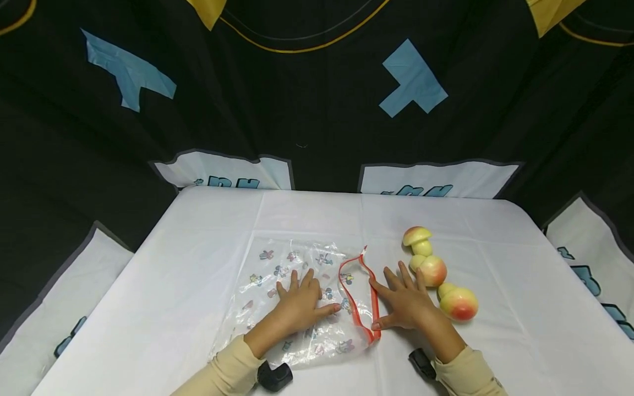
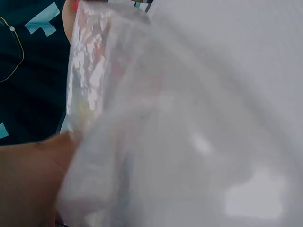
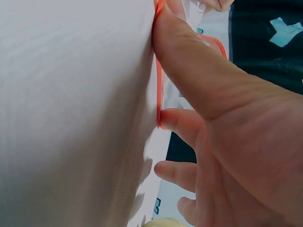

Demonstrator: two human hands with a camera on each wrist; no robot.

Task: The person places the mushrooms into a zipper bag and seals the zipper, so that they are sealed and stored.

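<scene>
A clear plastic zip bag (image 1: 255,300) printed with small colourful cartoon figures lies on the white table, its red-edged mouth (image 1: 375,302) toward the right and gaping a little. My left hand (image 1: 299,305) rests on the bag with the fingers spread. In the left wrist view, the bag's plastic film (image 2: 189,156) covers most of the picture and hides the fingers. My right hand (image 1: 408,300) is spread at the bag's mouth. Its thumb (image 3: 189,56) and index fingertip touch the red edge (image 3: 159,90), while the other fingers stretch away from it.
Three yellow-and-red mushroom-shaped pieces stand in a slanting row beyond and right of my right hand: the far one (image 1: 417,236), the middle one (image 1: 432,270) and the near one (image 1: 460,304). A black curtain (image 1: 317,110) with blue tape hangs behind the table (image 1: 520,264).
</scene>
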